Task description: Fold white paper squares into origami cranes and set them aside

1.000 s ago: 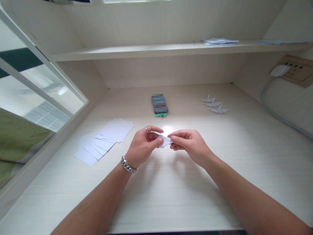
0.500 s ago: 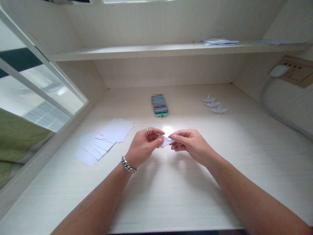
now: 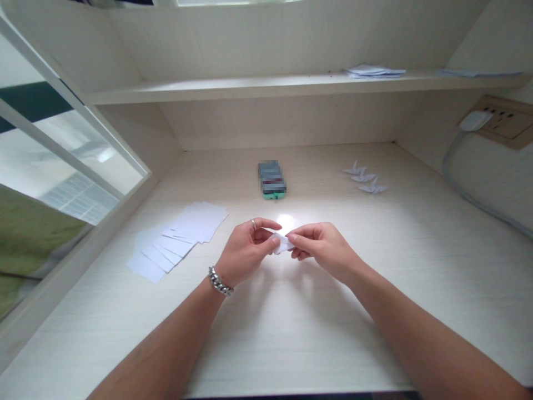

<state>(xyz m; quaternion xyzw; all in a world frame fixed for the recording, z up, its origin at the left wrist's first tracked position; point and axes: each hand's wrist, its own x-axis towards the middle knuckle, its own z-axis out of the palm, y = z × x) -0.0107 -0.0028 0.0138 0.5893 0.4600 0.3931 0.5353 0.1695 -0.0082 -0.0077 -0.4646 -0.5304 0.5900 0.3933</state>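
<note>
A small folded piece of white paper [image 3: 282, 242] is held just above the pale wooden desk [image 3: 291, 333], pinched from both sides. My left hand [image 3: 245, 250], with a ring and a metal bracelet, grips its left end between thumb and fingers. My right hand [image 3: 320, 247] pinches its right end with thumb and forefinger. Most of the paper is hidden by the fingers.
A fanned spread of white paper sheets [image 3: 177, 239] lies to the left. A phone [image 3: 271, 179] lies behind the hands. Three folded paper cranes [image 3: 365, 179] sit at the back right. More paper [image 3: 372, 70] rests on the shelf. A plug and cable [image 3: 474, 121] are on the right wall.
Both hands have shifted slightly and the right fingertips have moved a little to the left along the paper. Nothing else has moved.
</note>
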